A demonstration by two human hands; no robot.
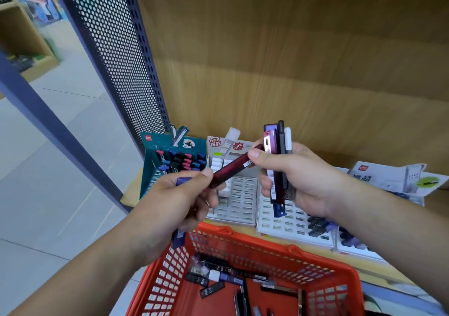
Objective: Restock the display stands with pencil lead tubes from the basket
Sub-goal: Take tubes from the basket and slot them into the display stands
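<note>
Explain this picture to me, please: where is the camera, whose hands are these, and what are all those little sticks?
There is no machine here. A person wears a wide-angle camera on the head, so this single picture looks down at their own two hands. The left hand pinches a dark red tube of pencil leads and also holds a blue tube. The right hand grips an upright bundle of tubes, and its thumb rests on the red tube's other end. Below is an orange-red basket with more loose tubes inside. On the wooden shelf behind are slotted display stands: a teal stand at the left and white stands beside it, partly filled.
</note>
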